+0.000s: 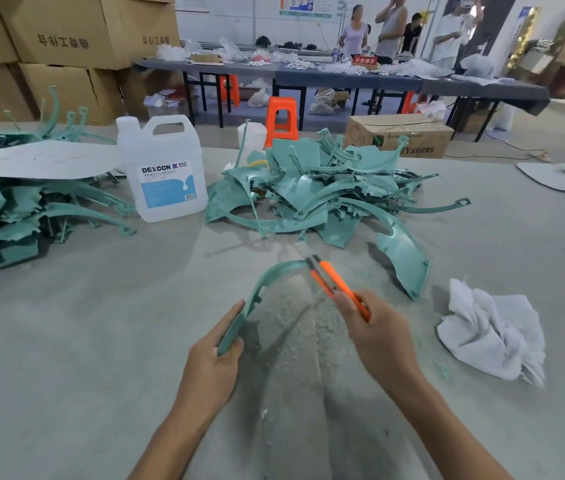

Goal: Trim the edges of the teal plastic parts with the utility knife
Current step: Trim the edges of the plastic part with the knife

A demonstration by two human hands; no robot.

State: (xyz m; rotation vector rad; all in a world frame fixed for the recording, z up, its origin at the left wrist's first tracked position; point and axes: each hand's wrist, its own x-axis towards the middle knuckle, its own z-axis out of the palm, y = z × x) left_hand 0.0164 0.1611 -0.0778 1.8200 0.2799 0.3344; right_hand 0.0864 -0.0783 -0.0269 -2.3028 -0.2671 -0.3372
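My left hand [215, 355] grips the near end of a curved teal strip [274, 271], thumb and fingers closed round it. My right hand [371, 327] is wrapped round the orange utility knife [329, 275], whose front end meets the strip's far end. The strip arcs up and away from my left hand toward the knife, over the grey table [66, 341]. Pale shavings [291, 323] are scattered beneath it, between my hands. Just right of the knife lies a broad curved teal part [402, 251]. Further right is a crumpled white cloth [492, 330]. Beyond the knife sits a heap of teal parts [315, 192], with a white DEXCON jug [163, 168] on its left. At far left, another teal pile [14, 209] lies under a white sheet [42, 159].
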